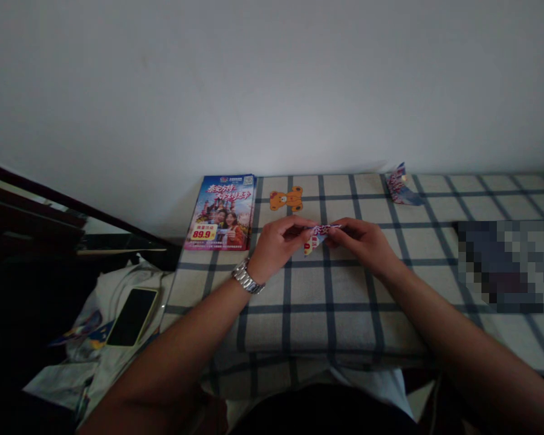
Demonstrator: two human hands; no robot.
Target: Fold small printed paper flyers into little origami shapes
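Both of my hands meet over the checked tablecloth (344, 290) and pinch a small folded piece of printed paper (318, 234) between them. My left hand (278, 244), with a metal watch at the wrist, grips the paper's left end with its fingers curled. My right hand (365, 241) pinches the right end. The paper is held just above the cloth; a corner hangs down under it.
A stack of colourful leaflets (221, 212) lies at the table's back left corner. A bear-shaped orange figure (286, 199) lies beside it. Another folded paper piece (401, 184) stands by the wall. A phone (132, 315) rests on cloth off the table's left. A blurred dark patch (503, 266) sits at right.
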